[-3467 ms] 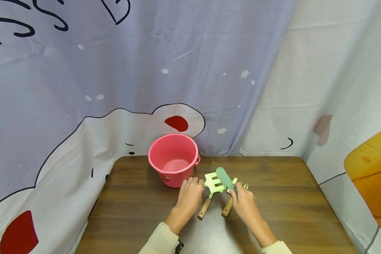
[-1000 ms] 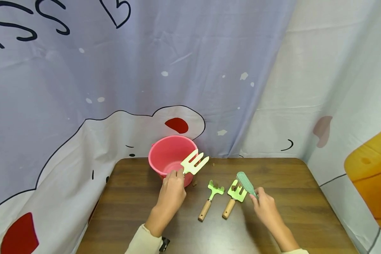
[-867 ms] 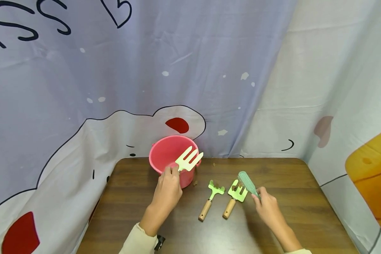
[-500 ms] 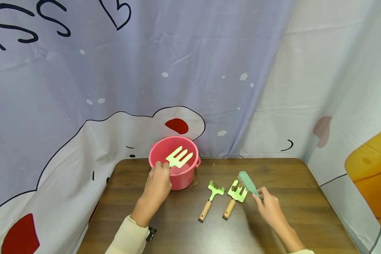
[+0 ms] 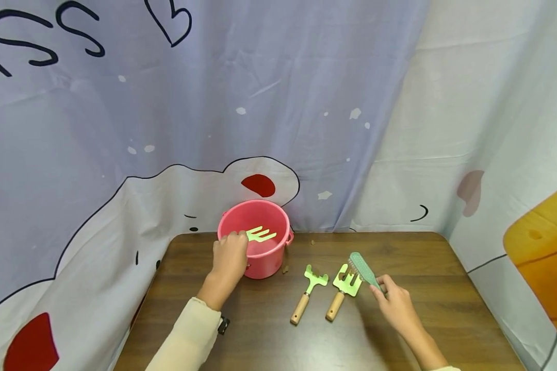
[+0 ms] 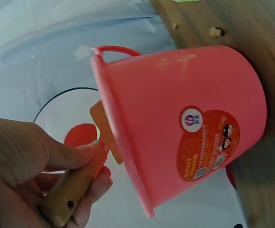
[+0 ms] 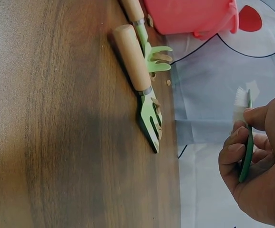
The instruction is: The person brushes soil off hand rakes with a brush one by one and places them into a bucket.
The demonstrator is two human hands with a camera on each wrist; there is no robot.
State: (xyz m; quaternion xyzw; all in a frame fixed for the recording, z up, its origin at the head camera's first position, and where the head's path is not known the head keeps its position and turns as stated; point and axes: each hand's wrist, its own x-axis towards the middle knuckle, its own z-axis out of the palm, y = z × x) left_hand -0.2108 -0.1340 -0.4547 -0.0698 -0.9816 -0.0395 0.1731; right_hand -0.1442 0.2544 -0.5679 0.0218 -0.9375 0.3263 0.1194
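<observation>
My left hand (image 5: 228, 257) grips a small light green garden fork (image 5: 259, 235) by its wooden handle (image 6: 73, 187). The fork's tines are over the mouth of the pink bucket (image 5: 265, 264); in the left wrist view the rim hides part of the fork's head. In my right hand (image 5: 396, 303) is a green brush (image 5: 363, 266) with pale bristles (image 7: 240, 102), pinched by the handle and held up off the table. Below and left of the brush lies a second green fork (image 5: 335, 306) with a wooden handle. Next to that lies a small green rake (image 5: 300, 309).
Brown crumbs (image 6: 216, 32) lie on the wooden table (image 5: 427, 278) near the bucket, and some sit on the tools lying there. A printed curtain (image 5: 325, 103) hangs right behind the table's back edge.
My left hand has lifted the fork from among the tools and carried it leftward to the bucket, its tines now tilted lower. My right hand moved right with the brush, then stayed nearly still.
</observation>
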